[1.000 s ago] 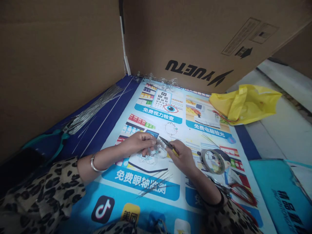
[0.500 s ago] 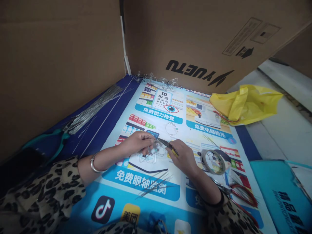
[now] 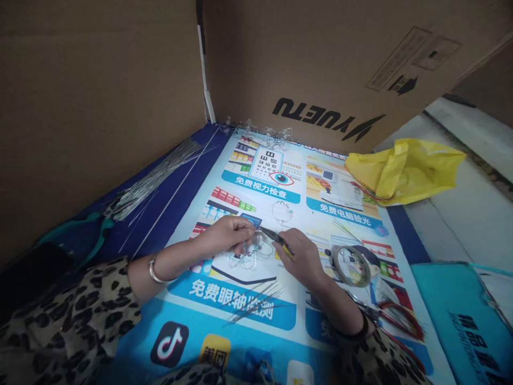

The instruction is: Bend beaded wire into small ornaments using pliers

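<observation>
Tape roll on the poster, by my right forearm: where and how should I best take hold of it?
Probably pinch the tape roll by its far-right wall, coming from above. It lies with its hole facing up, so the wall can be straddled; the red-handled tool crowds the near side and your right forearm the near left.

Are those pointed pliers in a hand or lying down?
In a hand: the right hand is closed around the pliers, their tips close to the left hand.
</observation>
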Tool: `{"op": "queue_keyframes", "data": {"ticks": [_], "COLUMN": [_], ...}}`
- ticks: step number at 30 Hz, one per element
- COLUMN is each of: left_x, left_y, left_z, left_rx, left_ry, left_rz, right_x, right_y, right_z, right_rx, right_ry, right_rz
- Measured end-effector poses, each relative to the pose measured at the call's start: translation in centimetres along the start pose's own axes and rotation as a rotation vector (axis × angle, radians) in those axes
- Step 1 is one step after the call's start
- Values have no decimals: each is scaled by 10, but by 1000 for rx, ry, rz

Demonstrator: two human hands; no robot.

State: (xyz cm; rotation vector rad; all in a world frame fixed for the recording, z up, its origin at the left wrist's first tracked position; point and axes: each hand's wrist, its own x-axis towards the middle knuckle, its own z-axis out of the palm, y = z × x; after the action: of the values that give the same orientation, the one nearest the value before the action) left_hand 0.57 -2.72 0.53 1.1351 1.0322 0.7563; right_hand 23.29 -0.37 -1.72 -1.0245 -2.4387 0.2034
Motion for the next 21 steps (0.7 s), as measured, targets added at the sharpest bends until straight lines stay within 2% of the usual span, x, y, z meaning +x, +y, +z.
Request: {"op": "queue_keyframes", "data": {"ticks": [21], "left_x": [1], "left_y": [-2], "left_z": [1], "left_rx": [95], "left_ry": [17], "left_rz": [11], "right_x": [4], "right_y": [-10], "right_z": [-13], "right_rx": [-238], "right_ry": [9], "right_rz": [-59]}}
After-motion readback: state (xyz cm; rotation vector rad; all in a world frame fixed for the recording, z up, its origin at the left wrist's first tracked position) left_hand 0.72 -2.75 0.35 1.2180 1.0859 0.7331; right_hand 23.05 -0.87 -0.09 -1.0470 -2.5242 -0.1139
